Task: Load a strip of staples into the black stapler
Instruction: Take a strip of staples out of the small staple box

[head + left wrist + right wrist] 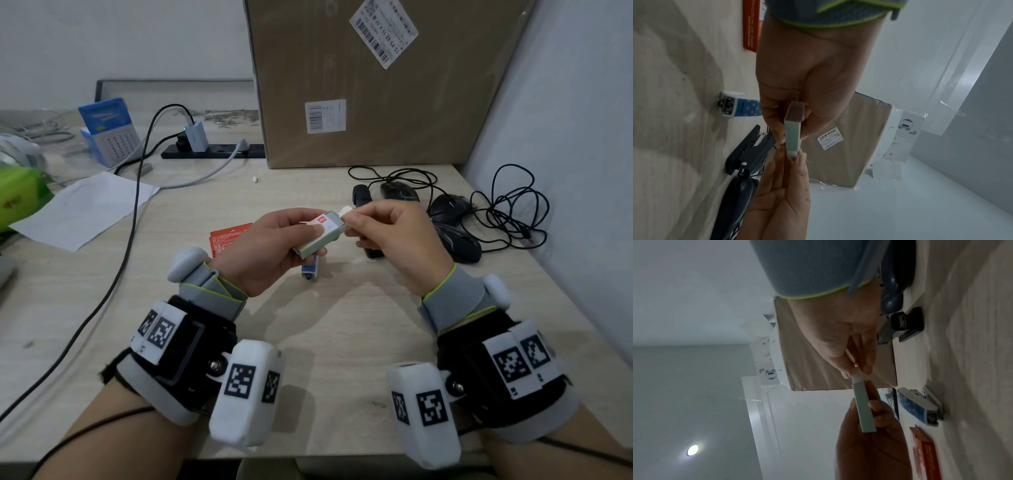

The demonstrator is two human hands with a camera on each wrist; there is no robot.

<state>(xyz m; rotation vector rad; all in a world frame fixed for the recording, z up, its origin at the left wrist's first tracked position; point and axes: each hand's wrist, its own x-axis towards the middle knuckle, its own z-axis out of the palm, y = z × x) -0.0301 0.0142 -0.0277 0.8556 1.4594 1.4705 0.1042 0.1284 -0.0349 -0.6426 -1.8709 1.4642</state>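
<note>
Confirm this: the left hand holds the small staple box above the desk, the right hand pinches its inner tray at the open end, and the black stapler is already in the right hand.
Wrong on the stapler. The black stapler lies on the desk, in neither hand; the left wrist view shows it. The rest stands: the left hand holds the staple box, and the right hand pinches the inner tray.

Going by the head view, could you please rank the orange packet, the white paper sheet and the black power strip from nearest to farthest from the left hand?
Measured from the left hand:
1. Orange packet, on the desk right beside the hand, partly hidden by it.
2. White paper sheet, further out on the left side of the desk.
3. Black power strip, at the back, against the cardboard box.
</note>
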